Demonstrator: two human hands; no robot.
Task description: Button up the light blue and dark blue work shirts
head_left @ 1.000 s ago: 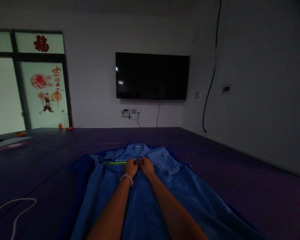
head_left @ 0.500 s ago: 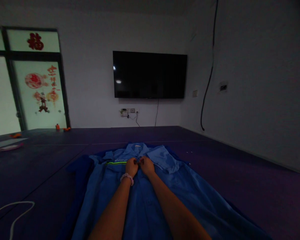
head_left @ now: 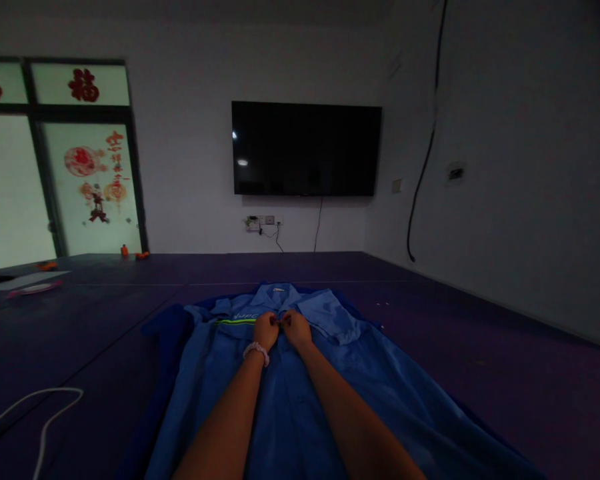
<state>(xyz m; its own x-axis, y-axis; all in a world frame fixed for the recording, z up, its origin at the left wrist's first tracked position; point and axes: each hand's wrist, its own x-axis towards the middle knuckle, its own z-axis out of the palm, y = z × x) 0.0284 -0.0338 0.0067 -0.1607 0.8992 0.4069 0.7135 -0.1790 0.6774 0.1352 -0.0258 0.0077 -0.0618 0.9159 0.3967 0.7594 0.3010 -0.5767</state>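
Note:
A light-blue work jacket [head_left: 325, 373] with a collar and a yellow-green stripe lies spread out, collar at the far end. Beneath it shows a darker blue garment [head_left: 166, 327], mostly covered. My left hand [head_left: 266, 331], with a pale scrunchie on its wrist, pinches the jacket's front edge below the collar. Close beside it, my right hand [head_left: 297, 329] grips the same front opening, its fingers bent inward. The fingertips of both hands nearly meet; whether a button lies between them is too dark to tell.
The garments lie on a purple surface [head_left: 480, 373]. A white cable [head_left: 45, 427] curls at the near left. Farther left are a pink-edged flat item [head_left: 35, 289] and small orange objects [head_left: 143, 255]. A television [head_left: 307, 150] hangs on the far wall.
The view has turned slightly left, so the scene sits a little farther right. Both hands stay at the jacket's front opening, with the fingers shifting only slightly.

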